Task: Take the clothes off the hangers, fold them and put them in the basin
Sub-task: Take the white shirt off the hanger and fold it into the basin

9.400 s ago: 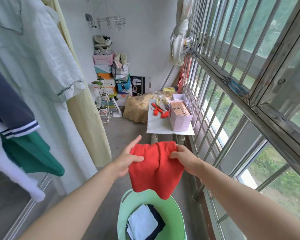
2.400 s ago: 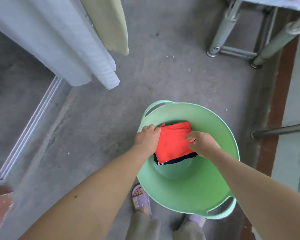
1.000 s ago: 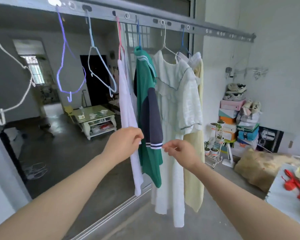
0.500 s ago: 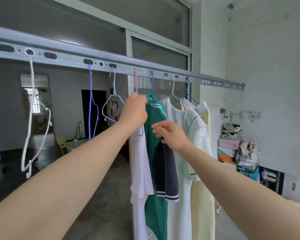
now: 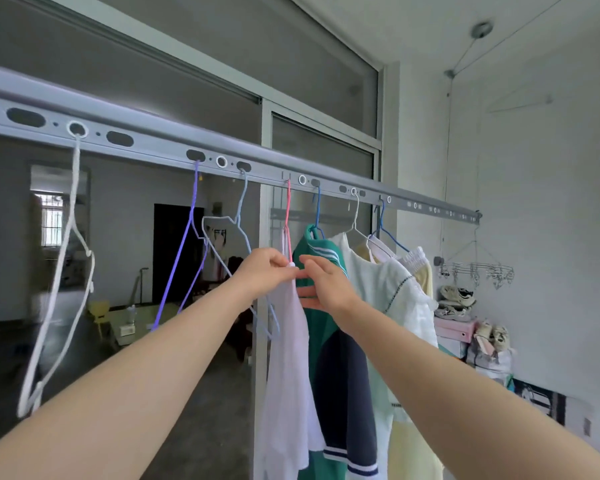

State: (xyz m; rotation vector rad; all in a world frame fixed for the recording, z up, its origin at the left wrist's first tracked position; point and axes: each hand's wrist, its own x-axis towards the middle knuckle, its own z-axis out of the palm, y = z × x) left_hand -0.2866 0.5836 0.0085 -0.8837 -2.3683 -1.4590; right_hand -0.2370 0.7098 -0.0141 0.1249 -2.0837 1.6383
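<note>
A white garment (image 5: 286,368) hangs on a pink hanger (image 5: 287,216) from the grey drying rail (image 5: 153,147). My left hand (image 5: 264,271) pinches the garment's top edge near the shoulder. My right hand (image 5: 326,282) touches the same spot from the right, its fingers partly spread against the cloth. Right behind it hang a green and navy top (image 5: 340,368) on a blue hanger (image 5: 317,213), a white dress (image 5: 395,299) and a pale yellow garment (image 5: 413,448). The basin is out of view.
Empty hangers dangle from the rail to the left: a white one (image 5: 59,289), a purple one (image 5: 184,251), a light blue one (image 5: 236,244). Stacked boxes and shoes (image 5: 458,306) stand by the far wall. A clip rack (image 5: 475,270) hangs at the right.
Since the red garment went into the basin, I have looked up at the rail. In the last half second both hands closed in on the white garment's top by the pink hanger.
</note>
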